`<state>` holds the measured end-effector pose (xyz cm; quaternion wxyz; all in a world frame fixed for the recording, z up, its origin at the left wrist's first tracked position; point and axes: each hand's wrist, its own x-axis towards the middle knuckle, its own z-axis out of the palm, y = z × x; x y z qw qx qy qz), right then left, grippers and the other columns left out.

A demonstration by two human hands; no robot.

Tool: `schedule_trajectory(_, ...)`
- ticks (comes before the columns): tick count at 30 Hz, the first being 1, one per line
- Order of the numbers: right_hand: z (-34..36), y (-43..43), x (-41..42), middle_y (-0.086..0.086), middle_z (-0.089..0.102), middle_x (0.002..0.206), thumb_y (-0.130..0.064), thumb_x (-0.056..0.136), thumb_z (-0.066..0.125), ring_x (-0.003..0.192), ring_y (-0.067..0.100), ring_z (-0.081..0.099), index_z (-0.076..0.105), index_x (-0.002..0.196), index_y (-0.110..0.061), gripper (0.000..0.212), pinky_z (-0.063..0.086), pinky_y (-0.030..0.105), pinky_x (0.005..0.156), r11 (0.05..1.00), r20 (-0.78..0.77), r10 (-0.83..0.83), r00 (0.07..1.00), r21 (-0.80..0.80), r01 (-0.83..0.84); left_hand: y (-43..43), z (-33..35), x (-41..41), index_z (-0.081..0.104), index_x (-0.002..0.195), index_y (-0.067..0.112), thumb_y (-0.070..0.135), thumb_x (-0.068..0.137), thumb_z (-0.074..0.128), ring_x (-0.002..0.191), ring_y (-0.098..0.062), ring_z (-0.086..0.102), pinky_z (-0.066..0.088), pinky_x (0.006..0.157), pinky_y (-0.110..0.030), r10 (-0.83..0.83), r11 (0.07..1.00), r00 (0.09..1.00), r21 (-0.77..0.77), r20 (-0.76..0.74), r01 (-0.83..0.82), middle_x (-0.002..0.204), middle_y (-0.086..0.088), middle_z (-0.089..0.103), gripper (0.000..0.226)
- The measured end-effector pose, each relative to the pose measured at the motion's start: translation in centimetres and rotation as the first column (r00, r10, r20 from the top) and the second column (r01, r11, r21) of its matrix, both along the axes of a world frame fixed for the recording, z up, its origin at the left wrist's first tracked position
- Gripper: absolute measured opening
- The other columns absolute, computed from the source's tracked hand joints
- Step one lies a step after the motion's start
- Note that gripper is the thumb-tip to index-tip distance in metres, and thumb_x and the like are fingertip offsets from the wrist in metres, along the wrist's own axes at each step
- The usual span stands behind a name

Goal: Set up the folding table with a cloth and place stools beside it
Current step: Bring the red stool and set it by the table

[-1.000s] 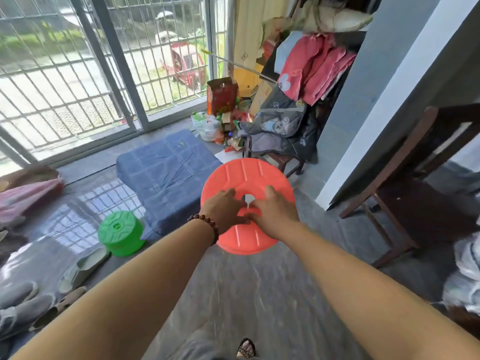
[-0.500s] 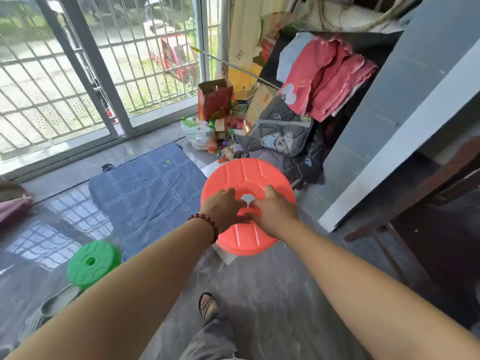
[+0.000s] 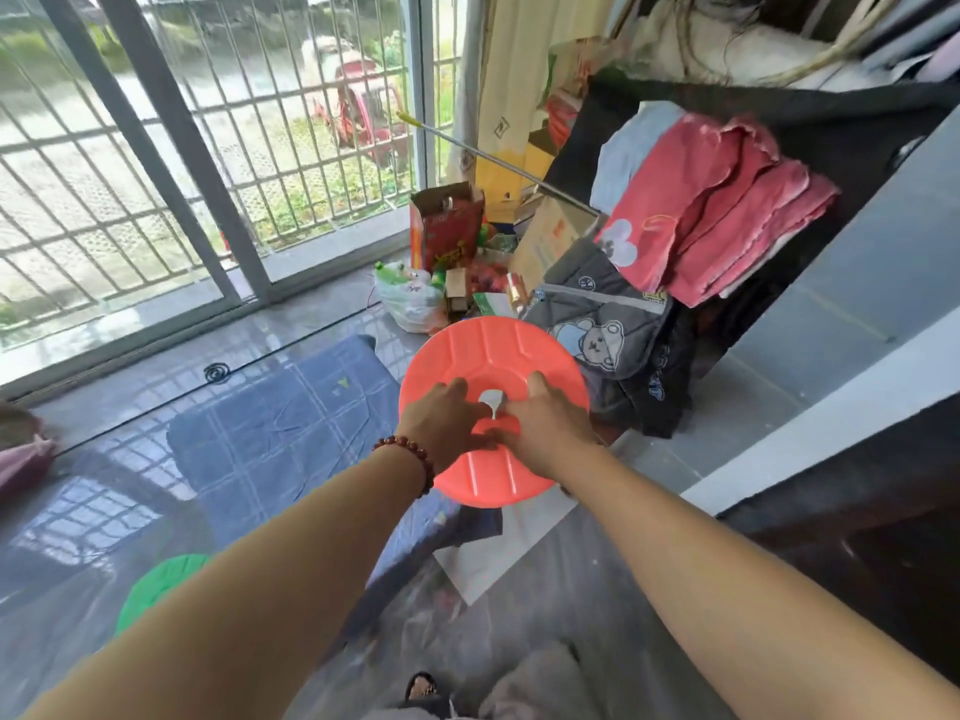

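Two hands meet at the middle of a red stool [image 3: 488,350], which is held off the floor in the centre of the frame. The left hand [image 3: 452,423], with a bead bracelet [image 3: 410,449] at its wrist, and the right hand [image 3: 545,433] grip the seat side by side. Their fingers curl at the rim of the small hole in its middle and their thumbs touch below it. The round seat faces up toward the camera, tipped with its far edge higher. It shows no long axis, and whatever lies under the seat is hidden.

The stool overlaps the right edge of the blue cloth [image 3: 270,433], which is draped over a low flat top at centre left. A green stool [image 3: 156,589] stands on the floor at lower left, half hidden by the left forearm.

Beyond the red stool, toward upper centre, clutter lies close together: a white plastic bag [image 3: 410,298], a red carton [image 3: 447,226] and a grey garment with a bear print [image 3: 597,324]. Pink folded clothes [image 3: 717,210] hang above these at upper right. A white sheet [image 3: 498,543] lies on the floor under the stool's near edge. A barred window [image 3: 156,148] fills the upper left, and dark wooden furniture [image 3: 883,511] stands at lower right.
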<state>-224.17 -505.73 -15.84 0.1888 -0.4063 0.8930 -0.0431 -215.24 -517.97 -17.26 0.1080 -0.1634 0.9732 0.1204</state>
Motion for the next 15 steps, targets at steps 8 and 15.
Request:
schedule_trajectory(8, -1.6, -6.4, -8.0, 0.006, 0.034, 0.131, -0.055, 0.090, 0.047, 0.121, 0.030, 0.041, 0.060, 0.120, -0.033, 0.039, 0.042, 0.044, 0.095, 0.994, 0.013, 0.099, 0.995, 0.033, -0.100, -5.5, -1.4, -6.8, 0.057, 0.124, 0.030, 0.052, 0.089, 0.052, 0.114, -0.027, 0.044, 0.041, 0.083, -0.035, 0.085, 0.996, 0.996, 0.037, 0.032, -0.086, 0.119, -0.008, 0.045, 0.042)
schedule_trajectory(15, -4.0, -13.2, -18.3, 0.008, 0.034, 0.131, -0.053, 0.090, 0.045, 0.120, 0.032, 0.043, 0.059, 0.120, -0.034, 0.038, 0.041, 0.044, 0.095, 0.963, 0.046, 0.257, 0.965, 0.068, -0.260, -10.4, -3.2, -15.6, 0.057, 0.124, 0.030, 0.052, 0.087, 0.054, 0.116, -0.027, 0.044, 0.045, 0.088, -0.037, 0.234, 0.968, 0.969, 0.071, 0.076, -0.239, 0.121, -0.009, 0.044, 0.043)
